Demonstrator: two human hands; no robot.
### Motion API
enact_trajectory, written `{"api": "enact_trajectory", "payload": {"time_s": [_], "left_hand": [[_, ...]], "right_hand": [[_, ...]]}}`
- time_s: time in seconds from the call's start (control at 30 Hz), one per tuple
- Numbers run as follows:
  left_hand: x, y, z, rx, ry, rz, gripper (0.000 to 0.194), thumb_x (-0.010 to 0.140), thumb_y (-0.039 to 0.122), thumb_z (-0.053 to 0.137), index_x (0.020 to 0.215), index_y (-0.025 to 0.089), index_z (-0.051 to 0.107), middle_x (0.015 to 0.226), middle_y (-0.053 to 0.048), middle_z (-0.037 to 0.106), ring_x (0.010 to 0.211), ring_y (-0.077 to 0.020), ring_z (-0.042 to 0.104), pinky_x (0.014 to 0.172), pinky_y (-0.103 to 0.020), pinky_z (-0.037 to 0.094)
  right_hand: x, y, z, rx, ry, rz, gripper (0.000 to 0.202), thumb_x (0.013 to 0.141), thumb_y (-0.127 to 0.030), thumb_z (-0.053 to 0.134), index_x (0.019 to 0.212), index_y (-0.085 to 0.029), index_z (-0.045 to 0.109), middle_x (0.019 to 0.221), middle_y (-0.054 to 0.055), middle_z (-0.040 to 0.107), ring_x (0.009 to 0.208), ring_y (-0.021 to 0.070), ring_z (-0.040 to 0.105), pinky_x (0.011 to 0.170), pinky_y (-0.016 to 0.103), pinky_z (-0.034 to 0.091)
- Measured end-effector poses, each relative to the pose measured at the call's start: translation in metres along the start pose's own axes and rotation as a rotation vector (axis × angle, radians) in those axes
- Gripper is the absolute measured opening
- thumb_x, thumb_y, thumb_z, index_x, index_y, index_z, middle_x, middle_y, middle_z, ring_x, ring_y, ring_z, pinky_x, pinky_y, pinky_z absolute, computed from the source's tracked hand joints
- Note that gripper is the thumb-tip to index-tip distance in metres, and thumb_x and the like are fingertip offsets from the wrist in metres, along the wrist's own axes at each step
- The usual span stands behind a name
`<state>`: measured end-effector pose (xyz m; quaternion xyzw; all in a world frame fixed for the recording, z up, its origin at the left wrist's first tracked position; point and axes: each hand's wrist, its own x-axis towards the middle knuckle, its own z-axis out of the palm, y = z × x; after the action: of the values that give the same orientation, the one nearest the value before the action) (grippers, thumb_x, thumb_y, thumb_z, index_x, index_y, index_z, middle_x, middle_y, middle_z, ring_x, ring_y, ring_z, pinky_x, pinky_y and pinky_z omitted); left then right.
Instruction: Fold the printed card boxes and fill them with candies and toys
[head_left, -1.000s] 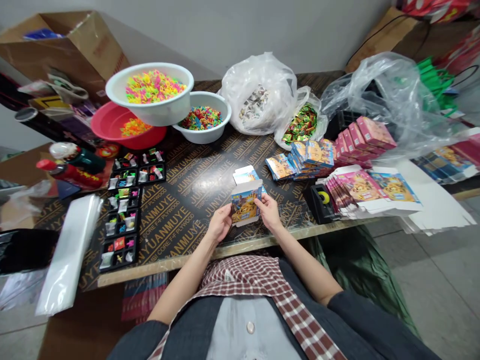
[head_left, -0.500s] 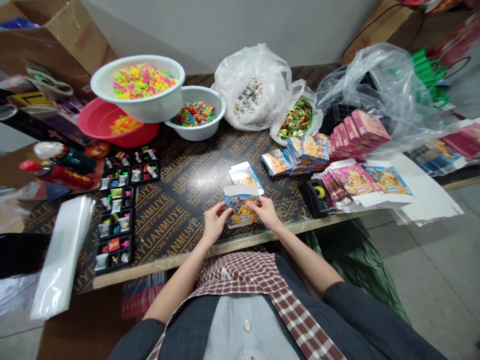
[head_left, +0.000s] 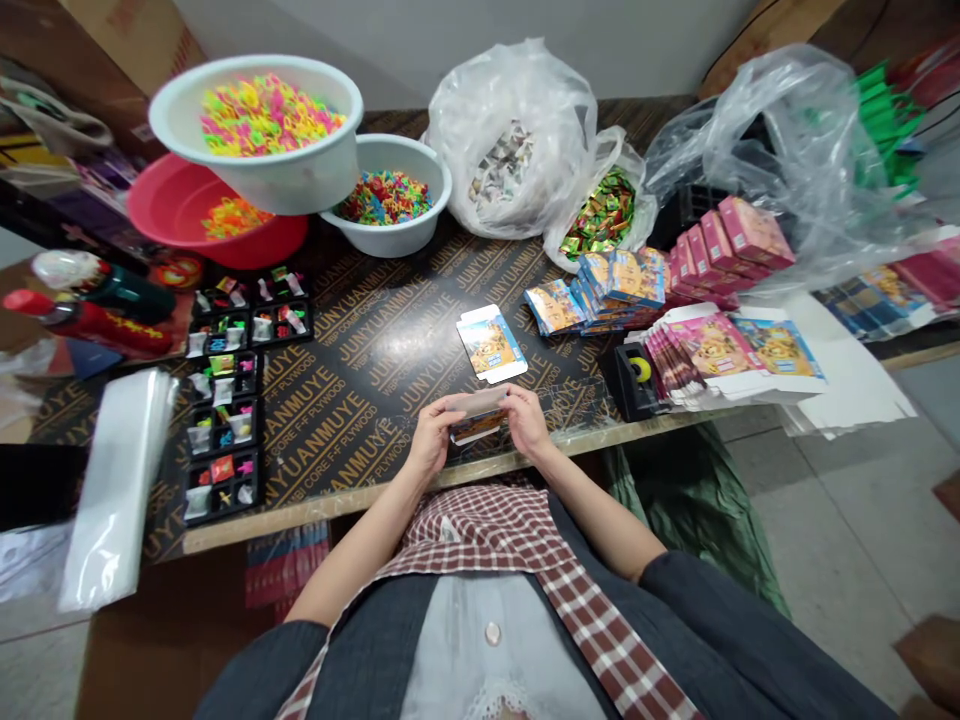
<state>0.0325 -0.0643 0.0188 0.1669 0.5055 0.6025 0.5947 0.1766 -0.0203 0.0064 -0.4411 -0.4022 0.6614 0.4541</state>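
Note:
A small printed cardboard box (head_left: 480,424) is held between both hands over the front part of the table, its pale flap edge turned up toward me. My left hand (head_left: 433,434) pinches its left end, fingers along the top edge. At the other end, my right hand (head_left: 526,420) grips it with thumb and fingers. Just beyond lies a flat blue-and-yellow box blank (head_left: 491,343) with white flaps, touched by neither hand. How far the held box is folded is hard to tell from this angle.
Black trays of small toys (head_left: 225,430) and a stack of clear plastic sleeves (head_left: 116,490) lie left. Basins of colourful pieces (head_left: 255,180) and plastic bags (head_left: 457,130) stand behind. Right are blue boxes (head_left: 555,308), pink boxes (head_left: 757,235), a tape dispenser (head_left: 632,385) and box blanks (head_left: 709,350).
The held box has tipped so its picture face is mostly out of sight and its top edge shows. Both hands have turned with it. The camera view has shifted slightly.

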Motion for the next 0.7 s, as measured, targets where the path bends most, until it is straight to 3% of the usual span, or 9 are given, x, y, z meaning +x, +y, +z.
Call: {"api": "enact_trajectory", "payload": {"time_s": [0.1,0.23,0.37,0.53,0.63,0.7], "left_hand": [[-0.001,-0.005,0.004,0.034,0.046,0.081,0.021,0.048,0.015,0.067,0.067,0.02,0.075,0.072,-0.001,0.075,0.073,-0.0163,0.066,0.074,-0.026,0.05],[-0.003,-0.014,0.011,0.01,0.116,0.266,0.011,0.059,0.02,0.061,0.061,0.021,0.072,0.069,-0.002,0.074,0.074,-0.0186,0.068,0.08,-0.032,0.052],[-0.006,-0.016,0.008,0.137,0.044,0.327,0.014,0.07,0.033,0.068,0.069,0.02,0.074,0.079,-0.005,0.077,0.083,-0.0222,0.07,0.085,-0.037,0.054],[-0.002,-0.012,0.0,0.247,-0.032,0.313,0.03,0.07,0.043,0.077,0.088,0.019,0.071,0.089,-0.007,0.078,0.084,-0.0214,0.072,0.082,-0.035,0.056],[0.001,-0.011,-0.005,0.306,-0.082,0.354,0.028,0.074,0.045,0.076,0.083,0.019,0.069,0.09,-0.009,0.078,0.087,-0.0226,0.074,0.087,-0.04,0.057],[0.002,-0.013,-0.011,0.423,-0.119,0.479,0.023,0.079,0.043,0.073,0.078,0.019,0.07,0.09,-0.008,0.078,0.092,-0.0231,0.074,0.099,-0.046,0.053]], "right_hand": [[-0.004,-0.001,0.005,0.011,0.016,-0.066,0.008,0.066,-0.025,0.062,0.071,-0.022,0.067,0.083,0.002,0.077,0.089,0.0241,0.07,0.093,0.04,0.05],[-0.008,0.007,0.012,-0.031,0.105,-0.227,0.015,0.077,-0.039,0.061,0.075,-0.024,0.063,0.089,0.005,0.078,0.097,0.0257,0.071,0.097,0.044,0.05],[-0.008,0.011,0.006,-0.161,0.124,-0.295,0.025,0.08,-0.049,0.067,0.078,-0.025,0.061,0.095,0.007,0.077,0.097,0.0262,0.071,0.094,0.043,0.053],[-0.006,0.0,-0.009,-0.294,0.049,-0.308,0.022,0.081,-0.045,0.071,0.087,-0.024,0.07,0.094,0.006,0.076,0.09,0.0236,0.071,0.089,0.04,0.055],[-0.004,-0.006,-0.015,-0.335,0.006,-0.305,0.017,0.082,-0.041,0.071,0.082,-0.024,0.073,0.091,0.006,0.077,0.089,0.0241,0.072,0.087,0.04,0.056],[-0.002,-0.009,-0.02,-0.35,-0.03,-0.305,0.016,0.081,-0.04,0.071,0.08,-0.024,0.073,0.091,0.006,0.077,0.09,0.0247,0.073,0.087,0.041,0.056]]}}
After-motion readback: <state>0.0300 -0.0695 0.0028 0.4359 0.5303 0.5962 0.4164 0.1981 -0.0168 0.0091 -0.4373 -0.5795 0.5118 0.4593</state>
